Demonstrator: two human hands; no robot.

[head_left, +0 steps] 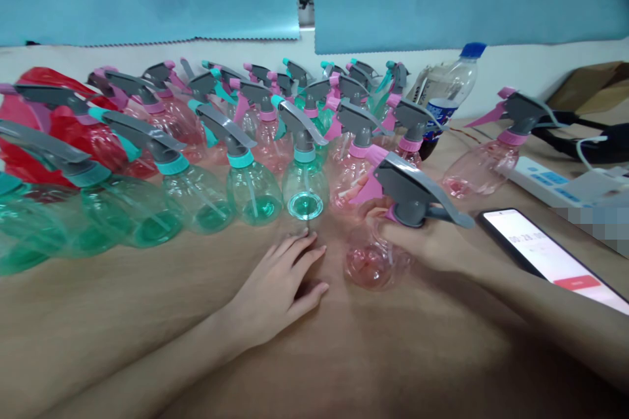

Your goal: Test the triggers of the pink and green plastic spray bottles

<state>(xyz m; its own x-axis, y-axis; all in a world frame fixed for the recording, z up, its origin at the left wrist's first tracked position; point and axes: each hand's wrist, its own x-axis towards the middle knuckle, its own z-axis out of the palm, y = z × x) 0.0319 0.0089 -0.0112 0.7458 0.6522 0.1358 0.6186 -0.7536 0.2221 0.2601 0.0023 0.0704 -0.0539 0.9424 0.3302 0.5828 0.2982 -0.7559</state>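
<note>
My right hand (393, 226) is wrapped round the neck of a clear pink spray bottle (371, 265) with a grey and pink trigger head, near the middle of the table. Its fingers are partly hidden behind the bottle. Flat on the wooden tabletop lies my left hand (282, 281), fingers spread and holding nothing. Just beyond its fingertips stands a green spray bottle (305, 186) with a teal collar. More green spray bottles (196, 203) line up to the left. Behind the held one is another pink spray bottle (351, 167).
Several more pink and green spray bottles crowd the back. A red plastic bag (88, 144) lies at left. On the right are a lone pink spray bottle (484, 163), a phone (545, 249) showing a timer, a power strip (550, 180) and a blue-capped drink bottle (455, 88).
</note>
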